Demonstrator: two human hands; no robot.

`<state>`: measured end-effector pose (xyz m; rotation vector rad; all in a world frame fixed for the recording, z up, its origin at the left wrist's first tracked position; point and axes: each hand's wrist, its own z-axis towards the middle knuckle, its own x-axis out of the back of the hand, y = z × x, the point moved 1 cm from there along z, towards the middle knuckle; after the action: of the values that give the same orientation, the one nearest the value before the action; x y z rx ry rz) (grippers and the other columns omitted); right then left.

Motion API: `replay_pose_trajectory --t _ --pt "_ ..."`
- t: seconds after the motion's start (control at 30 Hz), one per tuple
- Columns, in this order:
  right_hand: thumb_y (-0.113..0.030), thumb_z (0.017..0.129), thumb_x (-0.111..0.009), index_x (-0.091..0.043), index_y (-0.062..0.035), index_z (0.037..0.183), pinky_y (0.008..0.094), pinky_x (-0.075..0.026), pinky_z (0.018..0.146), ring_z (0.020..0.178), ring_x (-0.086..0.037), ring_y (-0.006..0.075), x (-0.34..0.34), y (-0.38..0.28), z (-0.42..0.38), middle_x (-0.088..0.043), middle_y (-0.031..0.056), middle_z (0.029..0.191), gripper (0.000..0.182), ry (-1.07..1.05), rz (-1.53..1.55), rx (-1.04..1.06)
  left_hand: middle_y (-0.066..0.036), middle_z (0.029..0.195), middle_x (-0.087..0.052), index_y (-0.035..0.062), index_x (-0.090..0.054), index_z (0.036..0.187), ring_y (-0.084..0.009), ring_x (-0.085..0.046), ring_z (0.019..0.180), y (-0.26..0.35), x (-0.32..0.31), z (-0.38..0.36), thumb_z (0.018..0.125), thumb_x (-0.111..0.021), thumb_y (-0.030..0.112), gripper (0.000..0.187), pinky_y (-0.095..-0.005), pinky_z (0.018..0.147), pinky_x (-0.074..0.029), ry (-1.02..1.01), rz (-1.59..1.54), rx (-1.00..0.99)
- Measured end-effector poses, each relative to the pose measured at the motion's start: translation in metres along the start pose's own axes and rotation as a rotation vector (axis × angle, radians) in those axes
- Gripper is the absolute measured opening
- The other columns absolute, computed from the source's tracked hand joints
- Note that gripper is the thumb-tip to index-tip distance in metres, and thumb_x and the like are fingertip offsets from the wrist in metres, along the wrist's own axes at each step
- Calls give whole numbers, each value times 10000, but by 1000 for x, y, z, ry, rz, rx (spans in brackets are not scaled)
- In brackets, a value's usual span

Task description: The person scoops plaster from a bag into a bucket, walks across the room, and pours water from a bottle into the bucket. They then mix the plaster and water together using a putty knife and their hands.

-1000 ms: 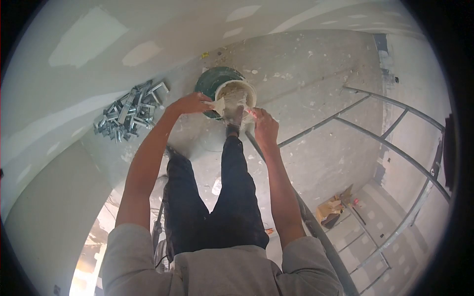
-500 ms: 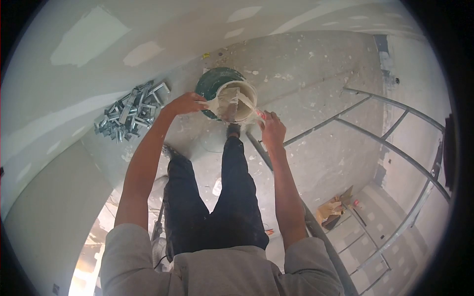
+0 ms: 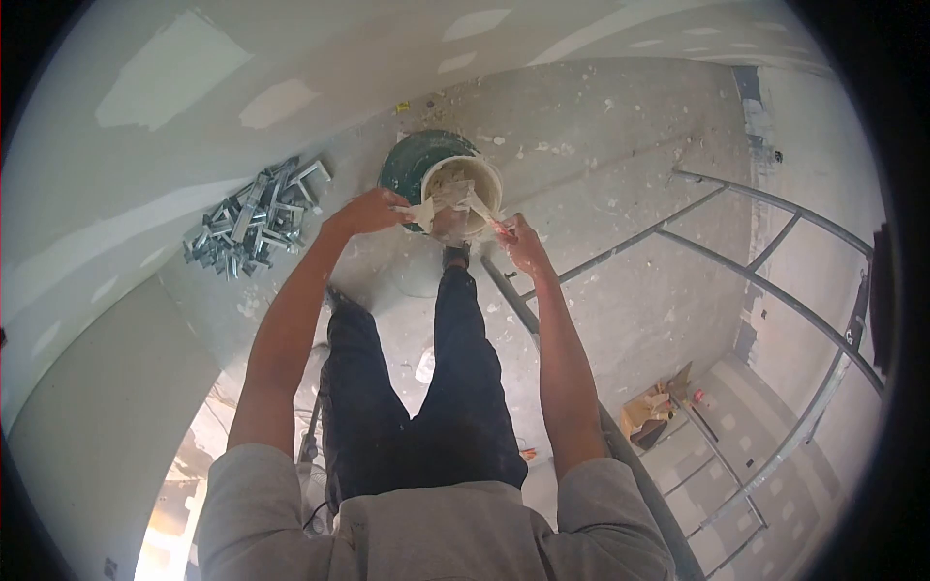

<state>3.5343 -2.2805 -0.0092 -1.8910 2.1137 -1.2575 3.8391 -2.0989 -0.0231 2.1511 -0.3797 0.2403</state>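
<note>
A whitish bucket (image 3: 492,184) stands partly over a dark green round tub (image 3: 399,170) on the floor. Above the bucket's near side, my left hand (image 3: 376,210) is closed on the pale handle of a wide, flat tool (image 3: 449,219) smeared with compound. From the right, my right hand (image 3: 523,244) grips a putty knife (image 3: 482,208) with a red-marked handle. Its blade meets or overlaps the wide tool; whether they touch is hard to tell. Greyish compound shows inside the bucket.
Metal brackets (image 3: 254,221) lie piled at the left by the wall. A grey metal scaffold frame (image 3: 760,282) spans the right side. An opened cardboard box (image 3: 643,412) sits lower right. My legs and shoes are just below the bucket.
My right hand has moved left and slightly up with the putty knife, closer to the wide tool. My left hand has shifted slightly right.
</note>
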Motion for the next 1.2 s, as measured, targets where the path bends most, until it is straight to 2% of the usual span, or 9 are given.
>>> replay_pose_trajectory --t 0.13,0.27,0.33,0.47,0.53,0.63,0.73,1.03,1.2 --pt "-232 980 -590 -565 -66 1130 490 -501 648 806 -670 431 -9 -18 -2 -689 227 857 225 44 93 159 -195 1151 -696 26 -709 1162 -355 -650 1075 10 -3 3 849 -697 426 508 -399 947 -495 -16 21 -121" --pt "-314 998 -551 -603 -45 1060 517 -508 731 842 -664 444 4 -60 -21 -698 210 901 281 191 -335 203 -191 1204 -676 32 -704 1175 -354 -649 1082 9 -3 11 863 -691 430 506 -400 953 -494 -105 6 -41" --pt "-328 1006 -537 -615 -47 1044 517 -504 743 851 -663 442 9 -67 -26 -698 204 892 294 190 -332 193 -176 1025 -716 -29 -690 1164 -227 -675 863 3 -2 12 885 -700 372 489 -349 785 -538 -84 -126 87" --pt "-301 992 -567 -648 -63 1009 509 -500 729 839 -665 423 28 -73 -51 -687 218 858 251 180 -287 118 -143 997 -722 -28 -677 1192 -205 -667 839 -26 8 20 881 -707 376 511 -332 775 -537 -31 -56 -62" --pt "-290 977 -595 -668 -83 1028 492 -496 698 805 -669 405 34 -69 -59 -688 197 829 225 172 -289 62 -186 1195 -681 46 -669 1251 -346 -649 1086 -29 15 19 859 -693 477 583 -397 968 -492 -76 79 23" --pt "-289 975 -599 -650 -84 1022 491 -500 691 797 -672 392 45 -84 -71 -694 180 828 216 98 -235 -31 -192 1175 -690 33 -673 1240 -332 -649 1099 -31 18 22 858 -698 459 573 -387 979 -489 -157 -134 228" --pt "-290 978 -591 -627 -99 1005 493 -510 679 788 -677 376 36 -76 -67 -698 164 825 196 242 -386 91 -167 979 -714 -33 -679 1191 -228 -677 893 -9 25 10 866 -704 427 564 -339 829 -527 -31 23 50" --pt "-200 893 -679 -605 -123 932 461 -527 666 796 -691 341 -7 -63 -16 -702 103 885 113 424 -566 216 -198 1169 -691 10 -692 1192 -303 -653 1088 28 21 0 868 -693 392 502 -386 926 -504 -17 98 -36" --pt "-182 897 -673 -625 -138 968 452 -530 661 796 -691 324 -10 -69 -17 -699 93 886 96 403 -599 272 -177 1135 -704 31 -697 1197 -298 -678 1003 26 11 7 870 -691 393 488 -386 896 -515 -57 -18 21"
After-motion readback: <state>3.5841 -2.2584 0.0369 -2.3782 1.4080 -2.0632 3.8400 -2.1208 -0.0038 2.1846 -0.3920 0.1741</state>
